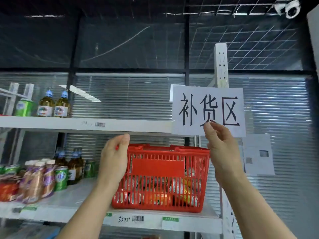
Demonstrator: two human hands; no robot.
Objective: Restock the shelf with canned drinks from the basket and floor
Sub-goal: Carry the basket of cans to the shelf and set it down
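Observation:
A red plastic basket (160,169) stands on the lower white shelf (172,221), with several drink cans (155,197) lying inside it. My left hand (114,157) is at the basket's left end, fingers curled around its rim. My right hand (222,149) is raised beside the basket's right top corner, and its fingertips touch the lower edge of a white paper sign (208,109). Whether they pinch the paper is unclear. The upper shelf (120,125) is bare from its middle to the sign.
On the lower shelf, left of the basket, stand green cans (61,178), brown bottles (75,166) and purple bottles (37,180). Two bottles (53,104) and a green can (24,107) are on the upper shelf's left. A white upright (221,66) rises at the right.

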